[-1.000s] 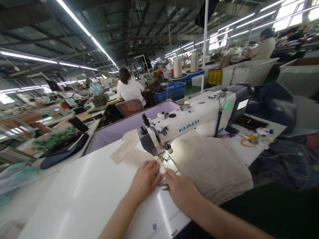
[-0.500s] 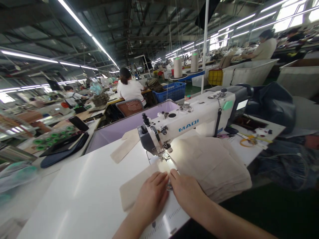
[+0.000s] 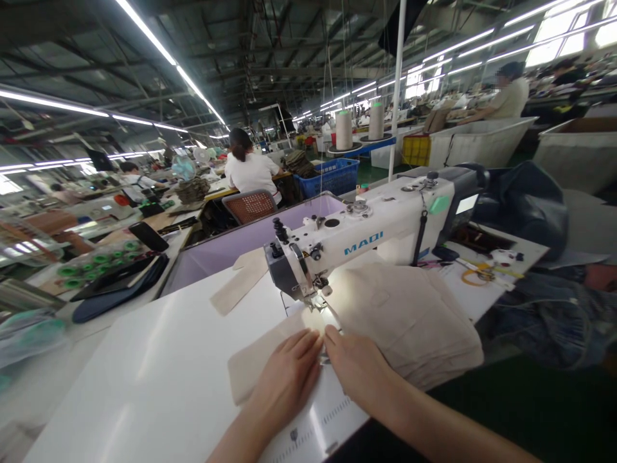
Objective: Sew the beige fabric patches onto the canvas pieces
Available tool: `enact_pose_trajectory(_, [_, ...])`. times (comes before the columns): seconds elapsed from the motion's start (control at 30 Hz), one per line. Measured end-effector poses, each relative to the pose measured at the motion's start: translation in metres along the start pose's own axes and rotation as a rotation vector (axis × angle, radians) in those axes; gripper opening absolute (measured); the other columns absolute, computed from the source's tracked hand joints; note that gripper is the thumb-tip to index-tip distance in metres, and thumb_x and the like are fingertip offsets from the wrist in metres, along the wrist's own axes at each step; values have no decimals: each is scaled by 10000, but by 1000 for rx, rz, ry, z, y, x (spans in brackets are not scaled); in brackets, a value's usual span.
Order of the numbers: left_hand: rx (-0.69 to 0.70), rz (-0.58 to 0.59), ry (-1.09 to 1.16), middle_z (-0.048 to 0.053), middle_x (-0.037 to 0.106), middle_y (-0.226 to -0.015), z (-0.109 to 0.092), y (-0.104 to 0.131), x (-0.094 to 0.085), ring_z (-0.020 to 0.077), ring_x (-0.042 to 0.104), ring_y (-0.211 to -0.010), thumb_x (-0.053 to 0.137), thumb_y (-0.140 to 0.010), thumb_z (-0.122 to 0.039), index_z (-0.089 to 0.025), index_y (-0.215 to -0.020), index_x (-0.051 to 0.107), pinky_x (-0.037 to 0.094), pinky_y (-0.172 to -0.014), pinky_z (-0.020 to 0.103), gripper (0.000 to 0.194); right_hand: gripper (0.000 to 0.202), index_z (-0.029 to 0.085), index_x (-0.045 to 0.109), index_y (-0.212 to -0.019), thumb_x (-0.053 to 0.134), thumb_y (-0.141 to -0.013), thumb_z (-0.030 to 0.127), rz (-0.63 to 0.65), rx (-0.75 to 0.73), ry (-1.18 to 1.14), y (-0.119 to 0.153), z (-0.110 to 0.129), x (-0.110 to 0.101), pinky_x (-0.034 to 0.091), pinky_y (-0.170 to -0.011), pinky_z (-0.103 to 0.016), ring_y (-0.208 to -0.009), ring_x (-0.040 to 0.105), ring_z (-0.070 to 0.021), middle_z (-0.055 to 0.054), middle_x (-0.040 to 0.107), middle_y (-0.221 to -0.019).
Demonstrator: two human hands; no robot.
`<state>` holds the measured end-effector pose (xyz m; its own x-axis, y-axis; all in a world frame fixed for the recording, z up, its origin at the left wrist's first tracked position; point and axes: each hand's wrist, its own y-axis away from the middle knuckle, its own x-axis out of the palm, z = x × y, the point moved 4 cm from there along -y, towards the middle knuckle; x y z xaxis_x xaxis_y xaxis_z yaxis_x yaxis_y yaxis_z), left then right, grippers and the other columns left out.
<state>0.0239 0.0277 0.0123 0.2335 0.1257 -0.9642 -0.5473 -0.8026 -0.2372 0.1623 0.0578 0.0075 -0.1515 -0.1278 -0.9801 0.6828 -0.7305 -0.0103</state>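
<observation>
Beige cloth [image 3: 255, 360] flat on white table [image 3: 159, 379], one end by sewing mach.'s [image 3: 371, 235] lit presser ft [image 3: 317, 300]. L hand [image 3: 292, 363] rests on it, fingers bent, tips nr ft; R hand [image 3: 357, 363] just beside, fingertips at cloth's R edge. Can't tell if either's pinching. Cloth pile [image 3: 414, 315] R of ft; 2nd piece [image 3: 241, 286] L, behind.

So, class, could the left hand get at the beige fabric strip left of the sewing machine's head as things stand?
Probably yes: between the left hand and the beige fabric strip lie only another flat fabric piece and white tabletop; the sewing machine stands to the right.
</observation>
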Motion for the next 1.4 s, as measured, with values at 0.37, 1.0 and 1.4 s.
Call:
enact_pose_trajectory(0.37, [-37, 23, -20, 122, 677, -1302, 26, -14, 0, 296, 631, -1231, 466, -1006, -270, -179, -1279, 648, 561, -1045, 469, 340, 264, 136, 656, -1085, 436, -972, 43, -4, 32, -9, -21, -5, -12, 562, -677, -283, -858, 714, -220, -118, 677, -1066])
enact_pose_trajectory(1.0, [-89, 3, 14, 121, 679, -1283, 57, -33, -1, 275, 631, -1209, 458, -1009, -284, -180, -1265, 651, 540, -1059, 440, 337, 326, 134, 656, -1133, 450, -918, 0, 2, 30, 28, -8, 7, 1, 562, -605, -289, -802, 717, -222, -117, 671, -1072])
enact_pose_trajectory(1.4, [-176, -16, -48, 119, 639, -1373, 59, -23, 11, 275, 587, -1288, 474, -1008, -306, -195, -1336, 615, 477, -1124, 475, 373, 455, 109, 595, -1348, 469, -919, 25, -51, 35, 105, 0, 20, 31, 591, -556, -304, -728, 731, -207, -194, 579, -1425])
